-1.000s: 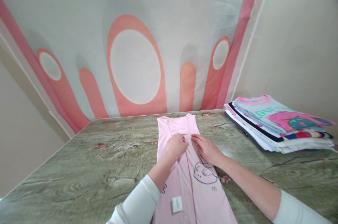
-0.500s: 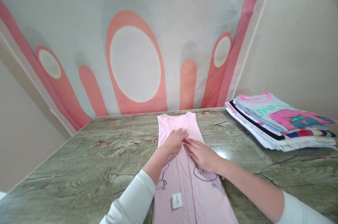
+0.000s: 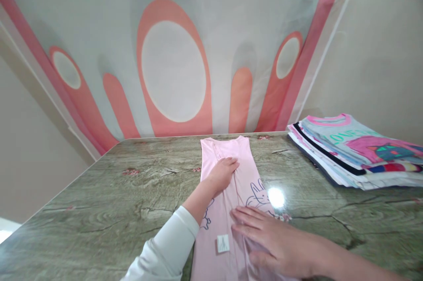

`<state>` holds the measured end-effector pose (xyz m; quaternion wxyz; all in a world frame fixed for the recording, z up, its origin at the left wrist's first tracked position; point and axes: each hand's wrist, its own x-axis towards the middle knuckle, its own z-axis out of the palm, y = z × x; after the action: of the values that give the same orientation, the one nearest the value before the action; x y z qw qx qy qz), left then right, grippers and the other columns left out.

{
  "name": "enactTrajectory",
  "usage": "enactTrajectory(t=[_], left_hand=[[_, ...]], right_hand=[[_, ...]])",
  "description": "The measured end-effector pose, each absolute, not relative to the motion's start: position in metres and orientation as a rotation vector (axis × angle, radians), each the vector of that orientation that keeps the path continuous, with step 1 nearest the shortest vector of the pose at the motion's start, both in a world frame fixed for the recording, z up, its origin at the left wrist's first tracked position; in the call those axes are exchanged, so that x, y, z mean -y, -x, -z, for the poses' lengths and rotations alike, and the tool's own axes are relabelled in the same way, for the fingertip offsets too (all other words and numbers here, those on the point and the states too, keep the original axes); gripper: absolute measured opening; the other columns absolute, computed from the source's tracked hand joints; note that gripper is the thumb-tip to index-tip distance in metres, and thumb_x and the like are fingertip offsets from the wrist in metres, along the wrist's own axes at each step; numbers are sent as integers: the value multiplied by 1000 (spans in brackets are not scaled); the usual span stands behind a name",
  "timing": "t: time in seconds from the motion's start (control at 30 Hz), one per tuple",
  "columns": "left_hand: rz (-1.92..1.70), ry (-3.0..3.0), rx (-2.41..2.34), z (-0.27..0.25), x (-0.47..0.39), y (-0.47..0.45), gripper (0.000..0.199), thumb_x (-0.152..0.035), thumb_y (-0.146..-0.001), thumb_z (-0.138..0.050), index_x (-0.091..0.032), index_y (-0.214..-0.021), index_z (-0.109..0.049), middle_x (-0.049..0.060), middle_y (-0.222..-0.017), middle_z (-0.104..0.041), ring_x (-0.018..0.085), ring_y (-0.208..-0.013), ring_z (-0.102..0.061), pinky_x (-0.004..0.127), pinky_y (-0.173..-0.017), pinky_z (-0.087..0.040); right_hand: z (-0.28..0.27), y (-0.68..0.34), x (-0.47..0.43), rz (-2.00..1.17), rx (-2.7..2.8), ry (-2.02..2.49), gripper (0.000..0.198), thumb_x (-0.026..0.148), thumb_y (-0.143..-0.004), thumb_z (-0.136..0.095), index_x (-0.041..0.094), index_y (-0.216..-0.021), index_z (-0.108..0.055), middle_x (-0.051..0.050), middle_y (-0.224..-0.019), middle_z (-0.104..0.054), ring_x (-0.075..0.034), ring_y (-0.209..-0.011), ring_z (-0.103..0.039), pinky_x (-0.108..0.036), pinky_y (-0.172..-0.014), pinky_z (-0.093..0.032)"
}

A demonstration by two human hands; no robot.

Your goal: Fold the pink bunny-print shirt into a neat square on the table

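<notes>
Pink garment (image 3: 228, 210) lies flat on counter (image 3: 148, 192), under the fingers and extending beyond them both ways. Left hand (image 3: 222, 176): fingers together, palm down on cloth, can't tell if pinching. Right hand (image 3: 277, 241): fingers open, spread over cloth, nearer camera. White label (image 3: 223, 243) just left of its fingers; folded clothes stack (image 3: 353, 153) well right of left's.
</notes>
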<state>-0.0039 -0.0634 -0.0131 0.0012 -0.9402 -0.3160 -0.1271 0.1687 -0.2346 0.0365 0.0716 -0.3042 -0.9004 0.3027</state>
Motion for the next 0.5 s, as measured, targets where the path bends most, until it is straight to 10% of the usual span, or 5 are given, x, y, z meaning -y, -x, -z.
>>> enactTrajectory(t=[0.5], left_hand=[[334,3121,849,-26,176,32,18,-17,-91,-42,-19,-102,-57,6,-103,-57,19,-99,-50,34,-89,-38]], right_hand=[[22,-192,111,-325,2358,1165,45,25,-88,-38,18,-133,-42,-8,-140,-39,-20,-129,-33,-40,-108,-29]])
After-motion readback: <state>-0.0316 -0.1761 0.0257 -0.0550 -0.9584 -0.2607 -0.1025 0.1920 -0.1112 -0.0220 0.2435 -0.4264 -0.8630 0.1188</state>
